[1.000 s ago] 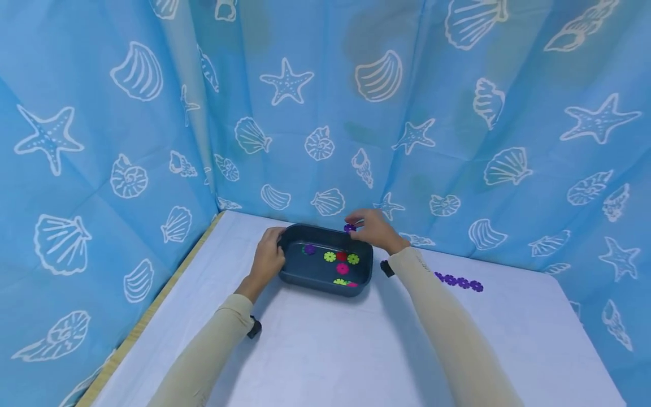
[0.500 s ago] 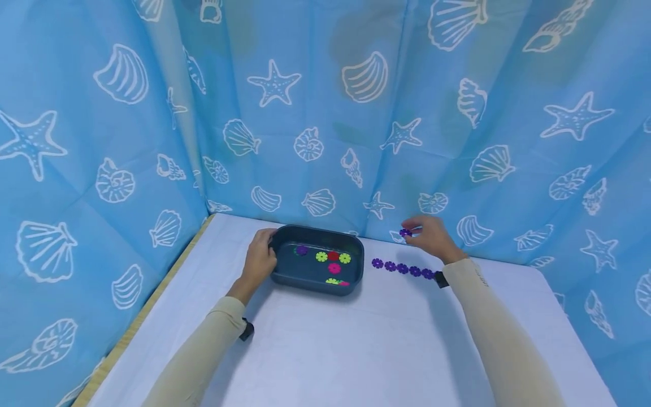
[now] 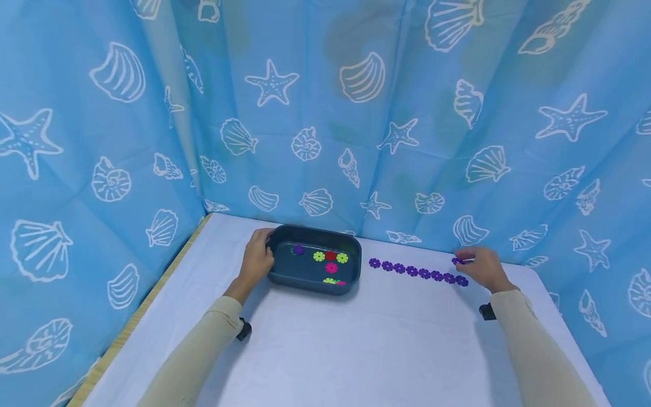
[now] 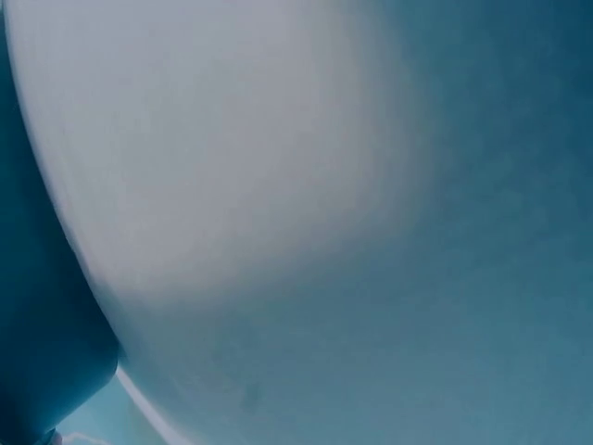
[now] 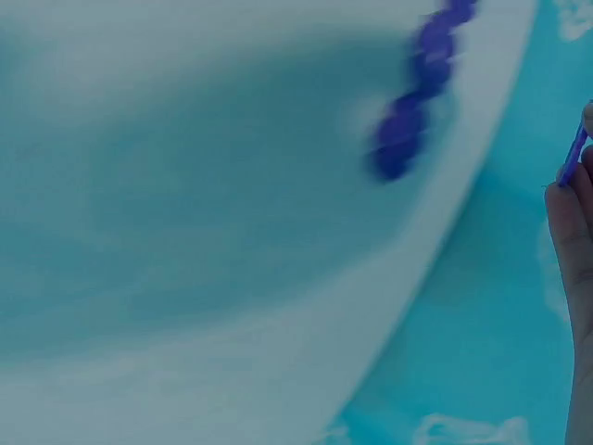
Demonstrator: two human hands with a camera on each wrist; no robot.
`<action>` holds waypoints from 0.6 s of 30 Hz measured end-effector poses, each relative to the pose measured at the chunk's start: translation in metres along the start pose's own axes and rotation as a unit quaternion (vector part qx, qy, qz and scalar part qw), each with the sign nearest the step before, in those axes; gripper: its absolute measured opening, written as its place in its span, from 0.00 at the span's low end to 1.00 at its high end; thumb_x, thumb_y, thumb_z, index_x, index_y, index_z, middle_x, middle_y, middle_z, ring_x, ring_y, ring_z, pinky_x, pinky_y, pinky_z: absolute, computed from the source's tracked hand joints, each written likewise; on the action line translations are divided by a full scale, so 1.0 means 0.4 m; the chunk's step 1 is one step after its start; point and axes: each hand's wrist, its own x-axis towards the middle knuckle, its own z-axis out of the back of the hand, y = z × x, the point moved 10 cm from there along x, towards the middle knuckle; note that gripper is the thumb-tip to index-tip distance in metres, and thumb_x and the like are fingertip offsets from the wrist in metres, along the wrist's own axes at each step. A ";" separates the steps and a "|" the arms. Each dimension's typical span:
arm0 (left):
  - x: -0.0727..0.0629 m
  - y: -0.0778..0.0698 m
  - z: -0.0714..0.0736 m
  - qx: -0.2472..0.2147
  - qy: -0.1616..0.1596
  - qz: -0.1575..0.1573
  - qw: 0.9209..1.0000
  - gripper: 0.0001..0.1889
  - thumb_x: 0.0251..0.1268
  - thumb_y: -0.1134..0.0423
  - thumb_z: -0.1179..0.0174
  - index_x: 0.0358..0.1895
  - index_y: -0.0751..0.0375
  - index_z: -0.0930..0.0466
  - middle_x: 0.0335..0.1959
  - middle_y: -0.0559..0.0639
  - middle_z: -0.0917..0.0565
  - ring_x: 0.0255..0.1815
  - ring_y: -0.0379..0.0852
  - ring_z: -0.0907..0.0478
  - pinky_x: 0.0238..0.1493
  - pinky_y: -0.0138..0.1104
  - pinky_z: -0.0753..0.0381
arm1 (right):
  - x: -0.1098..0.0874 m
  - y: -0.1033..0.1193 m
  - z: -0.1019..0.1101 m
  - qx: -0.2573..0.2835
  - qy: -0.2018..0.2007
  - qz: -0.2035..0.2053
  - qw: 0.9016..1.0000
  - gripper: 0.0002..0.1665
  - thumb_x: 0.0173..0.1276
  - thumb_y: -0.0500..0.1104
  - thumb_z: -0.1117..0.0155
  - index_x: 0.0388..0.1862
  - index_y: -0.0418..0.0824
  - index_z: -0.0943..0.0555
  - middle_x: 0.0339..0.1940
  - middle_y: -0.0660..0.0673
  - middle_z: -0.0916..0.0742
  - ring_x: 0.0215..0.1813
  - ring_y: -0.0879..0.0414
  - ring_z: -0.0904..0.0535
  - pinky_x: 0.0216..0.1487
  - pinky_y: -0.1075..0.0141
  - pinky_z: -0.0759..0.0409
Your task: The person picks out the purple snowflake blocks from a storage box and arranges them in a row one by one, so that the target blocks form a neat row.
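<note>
My left hand [image 3: 257, 257] grips the left rim of a dark grey plastic basin [image 3: 300, 284] near the table's back edge. Inside it lie a purple disc [image 3: 298, 250], yellow-green discs [image 3: 342, 258], a red disc [image 3: 330, 256] and pink discs [image 3: 331, 268], all flower-shaped. Between thumb and fingers, my right hand [image 3: 485, 269] pinches one purple flower disc [image 3: 456, 261]. It is held just behind the right end of a row of several purple discs [image 3: 412, 271]. In the right wrist view, that pinched disc stands edge-on at the fingertips [image 5: 559, 199].
A white cloth [image 3: 366, 339] covers the table, with a wooden edge [image 3: 137, 311] showing at left. Blue shell-print curtains [image 3: 315, 113] hang right behind the table and along its sides. The left wrist view holds mostly blurred white cloth and shadow.
My right hand has moved from above the basin's right rim to the row's far right end, carrying the purple disc. The left hand stays on the basin; the head view has shifted slightly.
</note>
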 end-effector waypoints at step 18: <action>-0.001 0.006 -0.006 0.004 0.003 0.016 1.000 0.25 0.61 0.83 0.50 0.62 0.71 0.31 0.60 0.63 0.29 0.65 0.56 0.29 0.67 0.39 0.27 | -0.067 -0.186 -0.031 -0.037 -0.005 -0.079 0.996 0.22 0.64 0.37 0.33 0.57 0.31 0.21 0.55 0.29 0.19 0.56 0.30 0.25 0.56 0.39 0.22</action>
